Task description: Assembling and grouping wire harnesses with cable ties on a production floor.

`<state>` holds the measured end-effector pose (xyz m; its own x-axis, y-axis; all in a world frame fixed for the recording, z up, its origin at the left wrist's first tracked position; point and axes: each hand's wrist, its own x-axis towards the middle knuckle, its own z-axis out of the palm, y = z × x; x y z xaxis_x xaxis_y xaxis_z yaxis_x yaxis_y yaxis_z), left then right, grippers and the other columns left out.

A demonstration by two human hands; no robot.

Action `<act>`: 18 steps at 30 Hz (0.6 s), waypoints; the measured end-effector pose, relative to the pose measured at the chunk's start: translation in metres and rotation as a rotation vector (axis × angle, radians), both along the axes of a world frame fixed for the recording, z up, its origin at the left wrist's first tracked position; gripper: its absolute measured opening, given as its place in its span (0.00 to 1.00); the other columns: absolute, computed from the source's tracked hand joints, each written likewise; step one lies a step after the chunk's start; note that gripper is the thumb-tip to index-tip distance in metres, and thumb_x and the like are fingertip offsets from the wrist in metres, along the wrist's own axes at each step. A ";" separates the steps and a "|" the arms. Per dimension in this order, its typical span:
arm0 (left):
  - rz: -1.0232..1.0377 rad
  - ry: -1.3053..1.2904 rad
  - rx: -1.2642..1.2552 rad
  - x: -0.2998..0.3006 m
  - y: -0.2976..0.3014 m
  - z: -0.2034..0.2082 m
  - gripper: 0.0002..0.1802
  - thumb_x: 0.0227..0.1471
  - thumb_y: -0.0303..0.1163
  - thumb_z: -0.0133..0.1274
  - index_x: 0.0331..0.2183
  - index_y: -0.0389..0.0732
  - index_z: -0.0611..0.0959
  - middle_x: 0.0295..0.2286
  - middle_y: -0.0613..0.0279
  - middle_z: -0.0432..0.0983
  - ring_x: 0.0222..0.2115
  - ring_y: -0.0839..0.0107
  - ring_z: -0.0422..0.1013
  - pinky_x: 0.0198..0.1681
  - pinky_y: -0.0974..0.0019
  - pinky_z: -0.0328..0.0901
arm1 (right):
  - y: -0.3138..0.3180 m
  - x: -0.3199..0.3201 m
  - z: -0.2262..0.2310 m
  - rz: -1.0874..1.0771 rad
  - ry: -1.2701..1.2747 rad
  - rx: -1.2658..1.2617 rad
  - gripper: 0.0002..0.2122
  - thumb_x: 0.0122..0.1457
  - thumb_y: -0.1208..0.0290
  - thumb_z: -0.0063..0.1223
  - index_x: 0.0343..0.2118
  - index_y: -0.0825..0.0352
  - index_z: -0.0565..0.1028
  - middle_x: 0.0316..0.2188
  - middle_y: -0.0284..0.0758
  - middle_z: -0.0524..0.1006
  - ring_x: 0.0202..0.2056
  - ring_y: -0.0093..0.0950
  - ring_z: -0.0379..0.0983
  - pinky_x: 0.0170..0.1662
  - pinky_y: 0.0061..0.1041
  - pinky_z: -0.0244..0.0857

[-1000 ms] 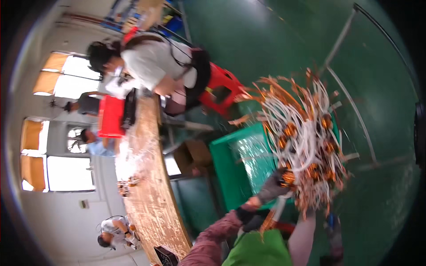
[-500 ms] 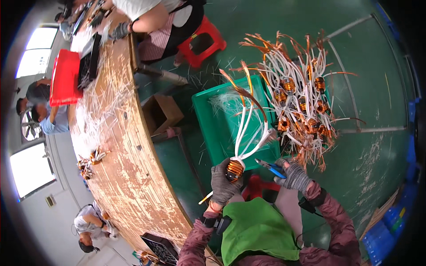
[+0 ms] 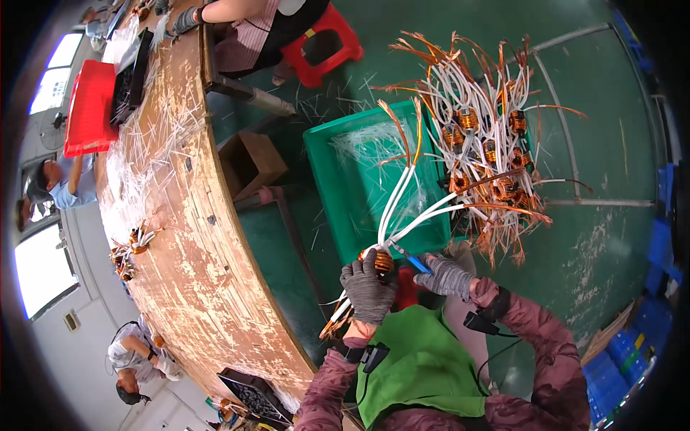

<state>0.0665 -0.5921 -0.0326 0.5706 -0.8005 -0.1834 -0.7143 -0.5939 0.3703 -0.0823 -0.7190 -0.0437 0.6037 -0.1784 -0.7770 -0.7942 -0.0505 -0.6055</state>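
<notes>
Moved beside white-sleeved leads (image 3: 396,197): blue-handled metal pliers (image 3: 417,263), clamped in right grip (image 3: 447,276); copper-wound coil (image 3: 385,261) clamped in left grip (image 3: 369,289); could slip, nicking leads.

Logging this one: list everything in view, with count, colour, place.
Held coil: one, copper and white, lower centre
Pliers: one, blue handles, lower centre
Piled coils: several, copper and white, right
Crate: one, green, centre
Strips: many, whitish, crate and table
Table: one, worn brown, left
Tabletop coils: cluster, copper, table's left edge
Carton: one, brown, beside table
Bin: one, red, upper left
Trays: two, black, on table
Stool: at least one, red, top
Containers: several, blue, right edge
Co-workers: several, mixed clothing, left and top
Apron: one, green, bottom
Left grip: one, grey glove, holding coil
Right grip: one, grey glove, holding pliers
</notes>
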 end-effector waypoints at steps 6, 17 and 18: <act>0.014 0.043 0.033 -0.008 -0.002 -0.008 0.30 0.33 0.41 0.59 0.43 0.41 0.75 0.30 0.50 0.70 0.34 0.51 0.65 0.40 0.50 0.59 | 0.007 -0.016 -0.020 0.075 -0.048 -0.104 0.24 0.49 0.55 0.52 0.45 0.68 0.68 0.38 0.52 0.70 0.42 0.47 0.68 0.45 0.38 0.62; -0.078 0.010 0.087 -0.017 0.003 -0.012 0.32 0.33 0.44 0.60 0.44 0.41 0.74 0.31 0.50 0.70 0.35 0.51 0.65 0.41 0.50 0.58 | 0.000 -0.005 -0.016 0.075 0.123 0.047 0.23 0.49 0.55 0.51 0.42 0.68 0.69 0.39 0.50 0.71 0.42 0.45 0.69 0.45 0.37 0.63; -0.075 0.013 0.099 -0.016 0.005 -0.013 0.32 0.33 0.43 0.59 0.43 0.41 0.74 0.32 0.50 0.70 0.35 0.51 0.65 0.40 0.50 0.59 | 0.001 -0.004 -0.015 0.074 0.122 0.052 0.23 0.49 0.55 0.51 0.42 0.68 0.69 0.39 0.50 0.71 0.42 0.45 0.69 0.45 0.37 0.63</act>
<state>0.0503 -0.5875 -0.0458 0.5067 -0.8186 -0.2703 -0.7537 -0.5729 0.3220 -0.0863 -0.7182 -0.0584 0.5145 -0.0943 -0.8523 -0.8572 -0.0832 -0.5083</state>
